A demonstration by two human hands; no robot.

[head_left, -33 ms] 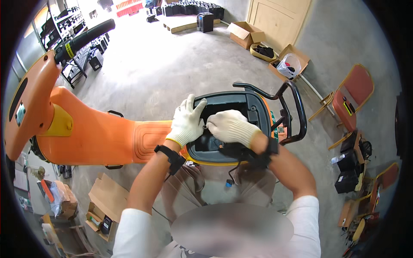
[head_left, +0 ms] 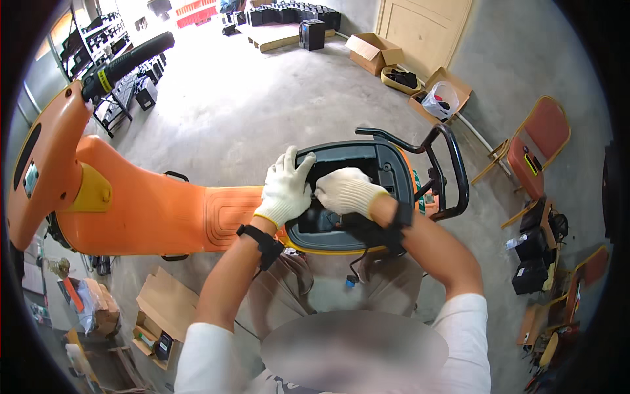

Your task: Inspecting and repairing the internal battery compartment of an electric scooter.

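Note:
An orange electric scooter [head_left: 157, 210] lies across the view, its handlebar grip [head_left: 128, 62] at the upper left. Its open black under-seat compartment [head_left: 387, 171] sits mid-frame, with a black rear rack [head_left: 453, 164] beyond it. My left hand [head_left: 285, 187], in a white glove, rests with spread fingers on the compartment's near-left rim. My right hand [head_left: 344, 190], also gloved, reaches into the compartment right beside it, fingers curled downward; what they touch is hidden. A black cable with a blue plug [head_left: 351, 280] hangs below the scooter body.
Red folding chairs [head_left: 538, 151] and dark boxes stand at the right. Cardboard boxes [head_left: 374, 51] sit by a door at the top, near a pallet with black blocks [head_left: 295, 16]. Shelving [head_left: 98, 39] is upper left, flattened cardboard [head_left: 164, 308] lower left.

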